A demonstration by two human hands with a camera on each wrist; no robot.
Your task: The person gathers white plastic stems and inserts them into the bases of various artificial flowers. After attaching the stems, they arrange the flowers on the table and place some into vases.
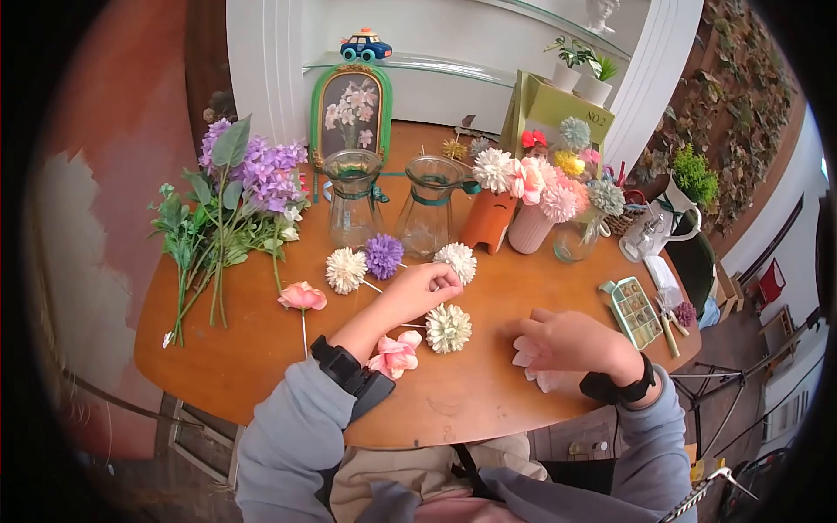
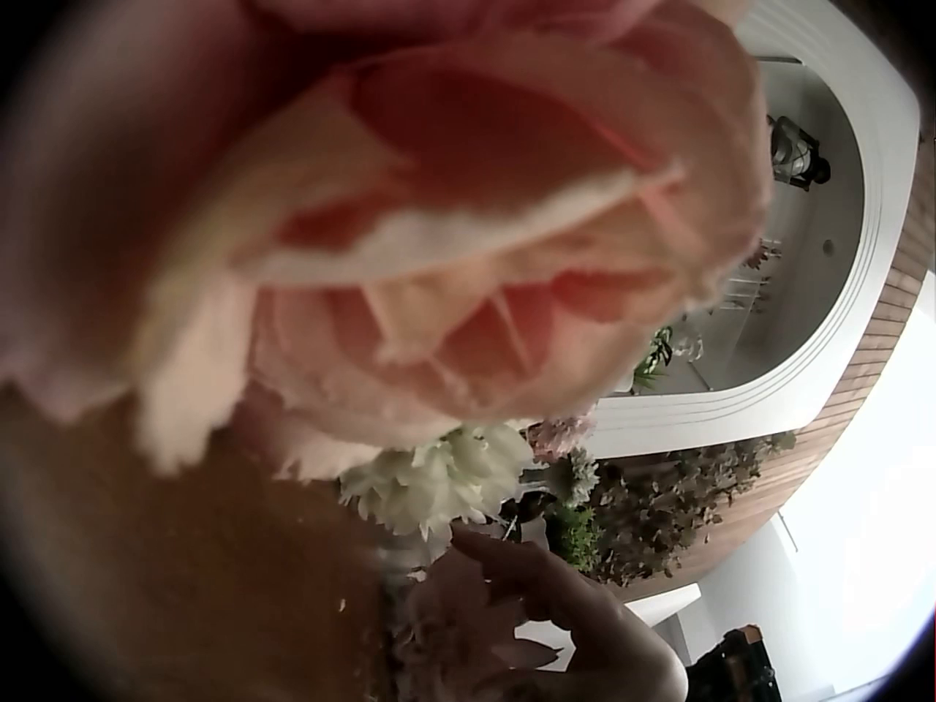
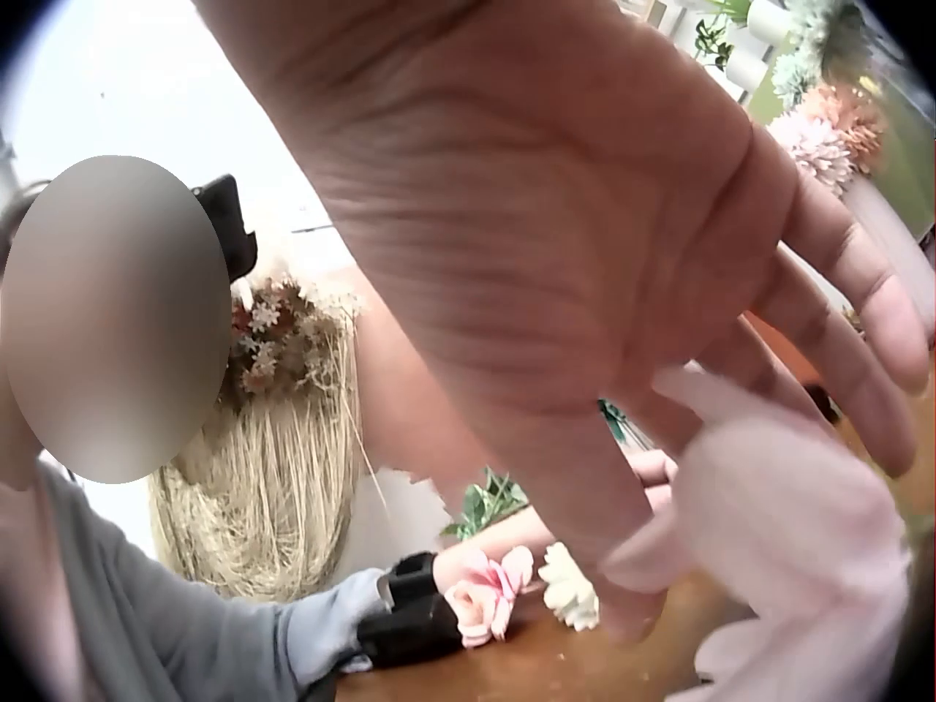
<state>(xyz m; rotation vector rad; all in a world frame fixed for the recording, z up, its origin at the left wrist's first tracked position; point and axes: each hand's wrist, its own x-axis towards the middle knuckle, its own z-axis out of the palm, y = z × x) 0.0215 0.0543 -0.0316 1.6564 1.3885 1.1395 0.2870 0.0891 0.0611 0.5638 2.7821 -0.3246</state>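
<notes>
My left hand [image 1: 427,289] has its fingers bent, close by a white pompom flower [image 1: 456,260]; whatever lies under them is hidden. Below that hand is a cream pompom flower [image 1: 448,329], its white stem running left. A peach-pink rose [image 2: 483,278] beside my left wrist fills much of the left wrist view and blocks the left fingers. Low over the table's right half, my right hand [image 1: 567,340] holds a pale pink flower [image 3: 797,549] between thumb and forefinger, petals partly covering those tips. A purple pompom flower [image 1: 384,255] and another cream pompom [image 1: 346,270] lie left of the hands.
Two glass vases [image 1: 353,205] with green ribbons stand behind the hands. Purple flowers and greenery [image 1: 231,192] lie at left. Filled vases [image 1: 532,231] stand back right, near a glass pitcher [image 1: 654,231]. A compartment box [image 1: 636,312] and scissors [image 1: 670,327] lie at right.
</notes>
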